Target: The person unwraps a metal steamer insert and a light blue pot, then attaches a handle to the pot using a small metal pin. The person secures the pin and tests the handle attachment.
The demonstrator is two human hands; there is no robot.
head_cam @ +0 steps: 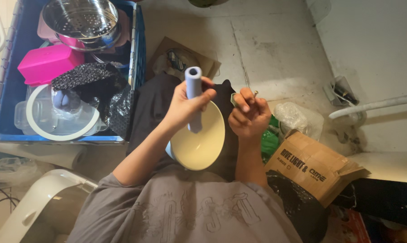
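We look down on our own lap. Our left hand (185, 105) is wrapped around a pale blue tube-like handle (194, 96), held upright with its open end toward the camera; the grip is closed, thumb across the front. The handle seems to belong to a cream-coloured bowl-shaped pan (199, 141) that rests over our lap just below the hand, though where the two join is hidden by the fingers.

Our right hand (248, 114) is clenched near the pan's upper right rim, pinching a small metal-tipped object (255, 93) too small to identify.

Handling, as we judge it: the pan looks rigid and light, its glazed-looking inside probably smooth and slippery, perhaps chip-prone if knocked. The handle is the natural place to hold; the rim offers a second grip.

To the left sits a blue crate (138, 49) holding a steel colander (84, 20), a pink box (48, 63) and a clear lidded container (61, 119). A torn cardboard box (314, 164) lies to the right, on the dirty floor.
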